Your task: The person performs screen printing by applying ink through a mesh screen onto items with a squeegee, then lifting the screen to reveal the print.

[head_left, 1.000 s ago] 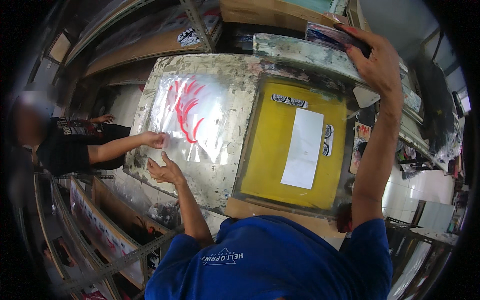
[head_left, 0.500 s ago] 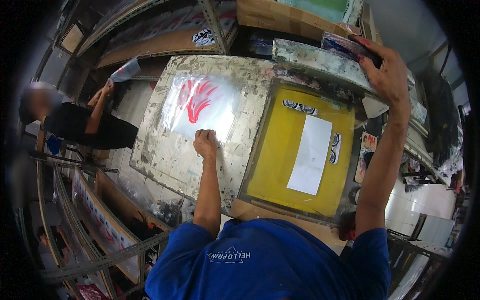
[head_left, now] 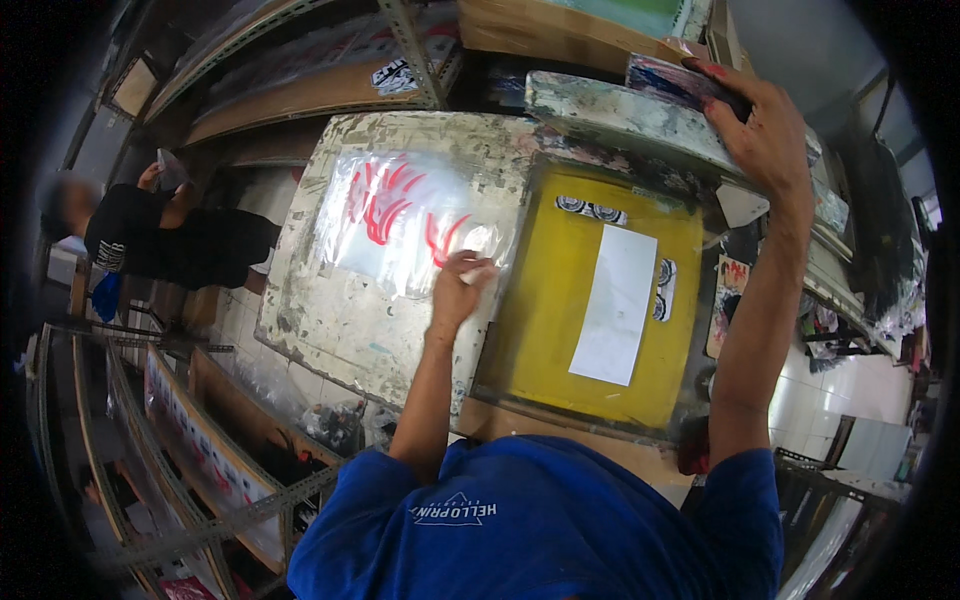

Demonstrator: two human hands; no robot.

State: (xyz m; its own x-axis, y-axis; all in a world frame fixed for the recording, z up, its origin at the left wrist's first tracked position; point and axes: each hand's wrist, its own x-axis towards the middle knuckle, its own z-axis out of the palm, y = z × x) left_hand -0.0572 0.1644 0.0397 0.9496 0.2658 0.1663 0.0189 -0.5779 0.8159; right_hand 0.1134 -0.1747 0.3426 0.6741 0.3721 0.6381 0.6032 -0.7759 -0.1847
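My left hand (head_left: pixel 463 283) is closed in a pinch at the near right edge of a clear plastic sheet (head_left: pixel 400 250). Red flame-like strokes (head_left: pixel 385 205) are on the sheet, with more beside my fingers; whether it is one bent sheet or two I cannot tell. It lies over a worn, paint-stained board (head_left: pixel 330 330). At the upper right, my right hand (head_left: pixel 765 130) grips a long ink-smeared block (head_left: pixel 665 80), resting by a pale crusted bar. Its fingertips are stained red. Between my arms is a framed yellow printing screen (head_left: pixel 530 350) with a white paper strip (head_left: pixel 615 305) on it.
A person (head_left: pixel 150 225) in dark clothes stands at the left, holding a small sheet. Metal racks (head_left: pixel 230 460) with boards stand at the lower left, and a shelf (head_left: pixel 300 115) beyond the board. A cardboard box (head_left: pixel 560 35) sits behind the bar.
My left hand has moved right, pulling the sheet's near right part with it; red strokes now show beside it. My right hand keeps its grip. The other person has turned and drawn their arms in.
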